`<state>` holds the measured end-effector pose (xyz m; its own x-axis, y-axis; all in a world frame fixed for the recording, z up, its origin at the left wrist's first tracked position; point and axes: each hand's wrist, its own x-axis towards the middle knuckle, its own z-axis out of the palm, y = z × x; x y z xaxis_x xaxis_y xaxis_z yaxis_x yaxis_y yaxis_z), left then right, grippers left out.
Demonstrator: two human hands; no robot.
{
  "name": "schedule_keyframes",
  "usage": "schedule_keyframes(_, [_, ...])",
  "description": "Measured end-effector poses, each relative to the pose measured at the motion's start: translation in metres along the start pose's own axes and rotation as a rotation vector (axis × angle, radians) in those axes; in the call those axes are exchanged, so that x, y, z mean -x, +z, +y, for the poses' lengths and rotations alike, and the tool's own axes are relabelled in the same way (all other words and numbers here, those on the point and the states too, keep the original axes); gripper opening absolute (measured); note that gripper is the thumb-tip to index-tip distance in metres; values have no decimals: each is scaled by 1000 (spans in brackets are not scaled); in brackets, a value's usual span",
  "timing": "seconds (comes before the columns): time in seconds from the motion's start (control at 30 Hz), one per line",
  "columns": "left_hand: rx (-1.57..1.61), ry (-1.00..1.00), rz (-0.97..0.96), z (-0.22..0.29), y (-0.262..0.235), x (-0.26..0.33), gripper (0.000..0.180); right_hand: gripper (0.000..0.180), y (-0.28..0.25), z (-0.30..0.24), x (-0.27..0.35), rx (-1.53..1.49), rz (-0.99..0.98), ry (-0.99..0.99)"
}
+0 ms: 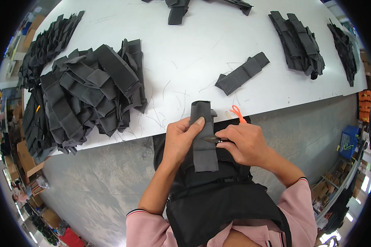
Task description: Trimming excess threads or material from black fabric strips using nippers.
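My left hand is closed on a dark grey folded fabric strip, thumb pressed flat on its upper part. The strip hangs upright at the table's front edge, its lower end over my black apron. In my right hand is a small pair of thread snips, whose blades lie against the strip's middle, near its right edge. An orange cord loop sticks up above that hand. Beyond the strip, a single similar fabric piece lies slantwise on the white table.
A large heap of dark fabric strips covers the table's left side, with another pile behind it. More stacks lie at the right. Loose thread ends are scattered about. A blue crate stands at far right below the table.
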<state>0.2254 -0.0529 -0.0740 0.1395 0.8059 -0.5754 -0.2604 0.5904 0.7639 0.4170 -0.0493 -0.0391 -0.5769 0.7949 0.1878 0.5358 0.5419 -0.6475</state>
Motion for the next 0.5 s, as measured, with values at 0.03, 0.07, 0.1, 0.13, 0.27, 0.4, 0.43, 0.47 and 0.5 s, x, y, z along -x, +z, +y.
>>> schedule_keyframes(0.03, [-19,-10,-5,0,0,0,24,22,0,0,0,1,1,0])
schedule_keyframes(0.07, [-19,-10,-6,0,1,0,24,22,0,1,-1,-9,-3,-3])
schedule_keyframes(0.1, [-7,6,-2,0,1,0,24,22,0,1,-1,-20,-7,-8])
schedule_keyframes(0.13, [5,22,2,0,1,1,24,22,1,1,-2,-21,-7,-7])
schedule_keyframes(0.27, [5,15,1,1,0,1,24,23,3,3,0,-92,-40,26])
schedule_keyframes(0.4, [1,4,4,0,0,1,23,21,5,5,2,-220,-88,128])
schedule_keyframes(0.43, [-4,5,1,0,0,0,23,21,5,5,2,-220,-88,130])
schedule_keyframes(0.47, [-4,4,0,0,1,0,23,21,5,5,2,-232,-92,140])
schedule_keyframes(0.5, [7,-1,3,1,1,0,23,22,6,5,2,-246,-97,150])
